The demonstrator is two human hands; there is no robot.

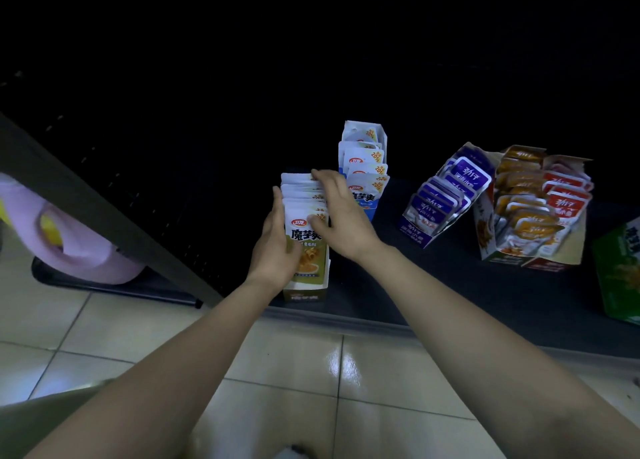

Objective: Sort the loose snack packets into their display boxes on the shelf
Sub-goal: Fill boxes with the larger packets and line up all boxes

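A yellow display box (304, 294) stands at the front of the dark shelf (450, 285), filled with a row of upright white-and-yellow snack packets (304, 195). My left hand (277, 247) grips the box's left side and front packet, thumb across the packet's face. My right hand (337, 213) rests on the packets' tops from the right, fingers spread over them. Behind stands a blue display box (369, 213) with white-and-blue packets (363, 161).
A purple box (419, 232) of purple packets sits to the right, then a box (512, 258) with orange and red packets. A green packet box (620, 271) is at the far right edge. A slanted dark shelf post (104, 213) and pink bottle (79, 251) are left. Tiled floor lies below.
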